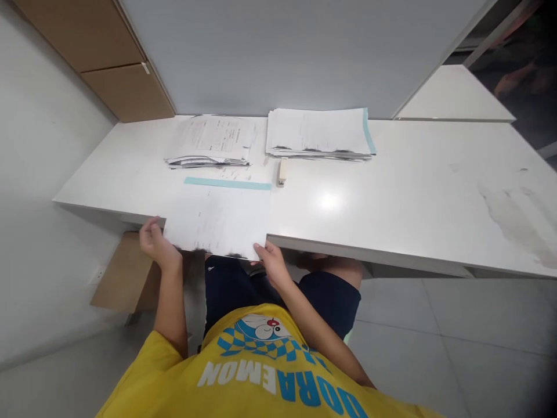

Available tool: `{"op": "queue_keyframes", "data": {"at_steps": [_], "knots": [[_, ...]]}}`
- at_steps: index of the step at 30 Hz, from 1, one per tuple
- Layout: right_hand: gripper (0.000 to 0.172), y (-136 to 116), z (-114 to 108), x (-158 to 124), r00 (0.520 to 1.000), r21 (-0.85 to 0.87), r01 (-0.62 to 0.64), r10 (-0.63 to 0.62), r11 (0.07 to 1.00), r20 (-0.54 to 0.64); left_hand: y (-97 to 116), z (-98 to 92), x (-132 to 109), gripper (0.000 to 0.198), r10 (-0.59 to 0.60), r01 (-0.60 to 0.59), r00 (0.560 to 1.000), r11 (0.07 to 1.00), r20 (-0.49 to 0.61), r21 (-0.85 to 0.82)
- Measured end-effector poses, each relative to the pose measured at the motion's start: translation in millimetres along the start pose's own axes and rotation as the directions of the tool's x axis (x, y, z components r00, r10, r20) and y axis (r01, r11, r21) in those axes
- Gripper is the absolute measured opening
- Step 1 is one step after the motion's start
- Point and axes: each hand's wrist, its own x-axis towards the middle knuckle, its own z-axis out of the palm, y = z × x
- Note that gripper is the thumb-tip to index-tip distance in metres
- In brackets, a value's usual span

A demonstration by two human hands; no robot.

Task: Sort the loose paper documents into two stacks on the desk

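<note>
My right hand (272, 262) pinches the near right corner of a printed sheet of paper (217, 217), thumb on top. The sheet has a light-blue strip along its far edge and dark smudges along its near edge. It lies partly on the white desk and juts over the front edge; whether it is one sheet or several, I cannot tell. My left hand (159, 244) is at the sheet's left edge, its fingers loosely bent and apart, not visibly gripping the paper. Beyond the sheet's far right corner lies a small cream-coloured object (282, 170) with a metallic end.
A stack of printed papers (213, 136) lies at the back left of the white desk (413, 197). Another stack (317, 130), with a blue strip on its right side, lies beside it against the grey panel (278, 58). Brown cabinets (126, 90) stand at the left.
</note>
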Motion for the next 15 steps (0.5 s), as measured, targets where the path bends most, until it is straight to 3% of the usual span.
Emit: {"op": "queue_keyframes", "data": {"at_steps": [2,3,5,7,9,11,15], "knots": [[0.044,-0.3,-11.2,-5.2,1.0,0.005,-0.027,0.027,1.0,0.003,-12.7,-14.6,14.5,0.029,-0.198,0.183,0.972,0.976,-0.131,-0.115],[0.045,-1.4,-18.0,-7.9,0.999,0.004,-0.034,0.034,0.999,0.005,-18.5,-20.9,17.0,0.029,-0.284,0.266,0.953,0.951,-0.104,-0.158],[0.045,-5.1,-32.1,-12.3,0.999,-0.019,-0.042,0.043,0.999,0.025,-28.2,-30.3,13.0,0.036,-0.44,0.463,0.884,0.871,0.159,-0.163],[0.044,-9.6,-45.9,-14.9,0.997,-0.071,-0.051,0.055,0.996,0.054,-34.5,-34.4,1.5,0.045,-0.523,0.614,0.743,0.781,0.419,-0.114],[0.044,-13.5,-58.7,-15.7,0.995,-0.142,-0.066,0.076,0.988,0.067,-36.9,-33.7,-10.6,0.049,-0.539,0.695,0.632,0.713,0.557,-0.1],[0.044,-15.7,-70.5,-15.3,0.995,-0.206,-0.083,0.094,0.975,0.044,-36.3,-29.6,-18.1,0.047,-0.515,0.71,0.613,0.691,0.599,-0.133],[0.048,-14.0,-89.5,-15.1,0.991,-0.262,-0.126,0.112,0.957,-0.07,-31.3,-20.1,-17.5,0.04,-0.416,0.662,0.672,0.708,0.612,-0.246]]}}
